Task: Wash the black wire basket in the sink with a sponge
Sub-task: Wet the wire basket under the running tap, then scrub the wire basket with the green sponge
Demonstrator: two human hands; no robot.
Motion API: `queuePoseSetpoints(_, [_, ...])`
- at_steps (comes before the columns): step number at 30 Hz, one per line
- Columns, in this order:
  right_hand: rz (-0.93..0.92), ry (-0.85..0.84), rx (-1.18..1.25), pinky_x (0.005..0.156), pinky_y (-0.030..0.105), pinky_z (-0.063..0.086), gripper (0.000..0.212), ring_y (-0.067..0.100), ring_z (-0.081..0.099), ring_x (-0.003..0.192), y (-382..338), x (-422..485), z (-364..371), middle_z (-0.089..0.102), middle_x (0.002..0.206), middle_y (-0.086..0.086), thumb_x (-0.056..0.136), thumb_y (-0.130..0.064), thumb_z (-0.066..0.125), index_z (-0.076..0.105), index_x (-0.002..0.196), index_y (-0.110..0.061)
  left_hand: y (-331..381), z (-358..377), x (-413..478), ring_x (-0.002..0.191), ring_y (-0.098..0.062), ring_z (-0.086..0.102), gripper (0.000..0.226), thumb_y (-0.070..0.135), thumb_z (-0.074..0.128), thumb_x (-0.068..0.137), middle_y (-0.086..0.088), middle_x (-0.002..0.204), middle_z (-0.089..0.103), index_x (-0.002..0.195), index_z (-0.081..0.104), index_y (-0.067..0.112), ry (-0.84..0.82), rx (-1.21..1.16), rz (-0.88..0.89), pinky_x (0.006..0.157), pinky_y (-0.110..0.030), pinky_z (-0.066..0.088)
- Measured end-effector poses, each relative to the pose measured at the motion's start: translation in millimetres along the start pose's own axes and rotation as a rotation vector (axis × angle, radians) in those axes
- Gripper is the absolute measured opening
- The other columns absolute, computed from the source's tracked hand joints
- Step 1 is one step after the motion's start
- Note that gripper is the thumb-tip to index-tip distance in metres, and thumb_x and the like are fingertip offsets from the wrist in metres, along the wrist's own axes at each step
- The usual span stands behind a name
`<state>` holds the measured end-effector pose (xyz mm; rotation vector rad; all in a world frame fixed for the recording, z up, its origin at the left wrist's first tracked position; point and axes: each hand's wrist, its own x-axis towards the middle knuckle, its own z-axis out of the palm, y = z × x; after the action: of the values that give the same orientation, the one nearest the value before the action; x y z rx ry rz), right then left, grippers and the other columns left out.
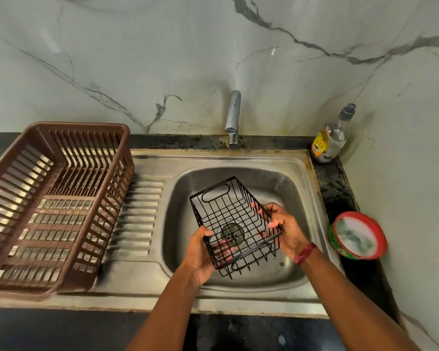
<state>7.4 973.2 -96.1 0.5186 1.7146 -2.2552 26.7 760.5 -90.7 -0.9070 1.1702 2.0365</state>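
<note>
The black wire basket (228, 214) hangs tilted over the steel sink (299, 188), above the round drain. My left hand (200, 252) grips its near left side, fingers curled under the wires. My right hand (283, 226) grips its right rim, thumb on the top wire and fingers inside. No sponge shows in either hand. The tap (233, 117) stands behind the bowl and no water runs from it.
A brown plastic dish rack (58, 138) sits on the drainboard at left. A red-rimmed tub of white soap paste (357, 235) lies on the dark counter at right. A clear bottle (332, 138) stands in the back right corner by the marble wall.
</note>
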Motion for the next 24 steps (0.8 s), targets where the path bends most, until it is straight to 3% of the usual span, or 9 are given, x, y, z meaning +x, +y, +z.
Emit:
queuePoseSetpoints(2, [0.020,0.030,-0.123,0.078,0.037,0.045,0.037,0.022,0.053,0.091,-5.7,-3.8,-0.4,0.064,0.101,0.007,0.056,-0.025,0.065,0.061,0.090,-0.010,-0.7,-2.8,-4.9,0.102,-0.045,0.067,0.028,0.013,0.046,0.092,-0.027,0.101,0.072,0.076,0.067,0.004,0.000,0.011,-0.004,0.104,-0.056,0.048])
queuePoseSetpoints(5, [-0.036,0.165,-0.436,0.078,0.025,0.048,0.020,0.015,0.061,0.091,-20.8,-4.4,-5.3,0.068,0.096,0.000,0.077,-0.025,0.073,0.066,0.092,-0.014,-0.8,-12.1,-4.3,0.100,-0.041,0.068,0.025,0.011,0.049,0.089,-0.026,0.103,0.069,0.072,0.066,0.007,0.030,0.052,0.010,0.092,-0.053,0.053])
queuePoseSetpoints(7, [-0.207,0.399,-0.616,0.076,0.022,0.049,0.010,0.008,0.063,0.078,-31.1,-4.6,-8.4,0.069,0.083,-0.006,0.078,-0.022,0.076,0.069,0.082,-0.016,1.6,-9.8,-8.1,0.090,-0.035,0.067,0.007,0.007,0.054,0.089,-0.019,0.090,0.070,0.083,0.057,0.010,0.054,0.081,0.056,0.081,-0.049,0.055])
queuePoseSetpoints(9, [-0.454,0.570,-0.762,0.069,0.020,0.049,0.010,0.004,0.060,0.065,-36.7,-7.2,-3.3,0.068,0.071,-0.009,0.079,-0.021,0.075,0.068,0.073,-0.020,4.1,-1.9,-12.3,0.091,-0.031,0.061,0.015,0.001,0.059,0.090,-0.010,0.080,0.065,0.083,0.052,0.012,0.105,0.117,0.115,0.085,-0.049,0.049])
queuePoseSetpoints(12, [-0.395,0.367,-1.027,0.077,0.021,0.053,0.007,0.004,0.063,0.073,-26.9,-8.2,9.8,0.073,0.084,-0.006,0.082,-0.016,0.070,0.072,0.086,-0.022,7.8,13.1,-18.8,0.101,-0.025,0.054,0.019,-0.002,0.064,0.094,-0.009,0.099,0.058,0.095,0.053,0.014,0.187,0.203,0.185,0.096,-0.050,0.046])
queuePoseSetpoints(13, [-0.329,0.290,-1.064,0.083,0.021,0.052,0.012,0.005,0.065,0.080,-19.8,-8.2,13.5,0.074,0.093,-0.005,0.082,-0.015,0.069,0.073,0.092,-0.021,9.2,14.6,-18.4,0.103,-0.024,0.054,0.028,-0.001,0.068,0.093,-0.009,0.110,0.055,0.114,0.054,0.012,0.206,0.227,0.210,0.100,-0.051,0.048])
queuePoseSetpoints(15, [-0.339,0.339,-1.055,0.087,0.020,0.052,0.017,0.005,0.067,0.086,-7.3,-9.9,13.0,0.073,0.099,-0.006,0.083,-0.013,0.066,0.073,0.095,-0.022,9.0,16.9,-12.2,0.108,-0.026,0.054,0.077,0.001,0.077,0.087,-0.008,0.119,0.051,0.148,0.032,0.013,0.240,0.312,0.243,0.102,-0.054,0.050])
queuePoseSetpoints(17, [-0.357,0.408,-0.990,0.082,0.019,0.053,0.017,0.004,0.066,0.080,-2.6,-14.2,11.7,0.074,0.094,-0.007,0.084,-0.010,0.064,0.073,0.092,-0.022,6.3,21.4,-6.7,0.117,-0.030,0.054,0.096,0.005,0.084,0.079,-0.012,0.125,0.052,0.151,0.022,0.020,0.268,0.385,0.270,0.103,-0.057,0.051])
queuePoseSetpoints(24, [-0.340,0.623,-1.039,0.079,0.029,0.055,0.024,0.013,0.068,0.079,-21.5,-48.6,-38.8,0.075,0.090,-0.001,0.079,-0.003,0.061,0.076,0.089,-0.018,-4.4,54.5,-5.8,0.116,-0.032,0.055,0.097,0.013,0.088,0.074,-0.013,0.125,0.048,0.146,0.023,0.021,0.276,0.445,0.301,0.105,-0.054,0.053])
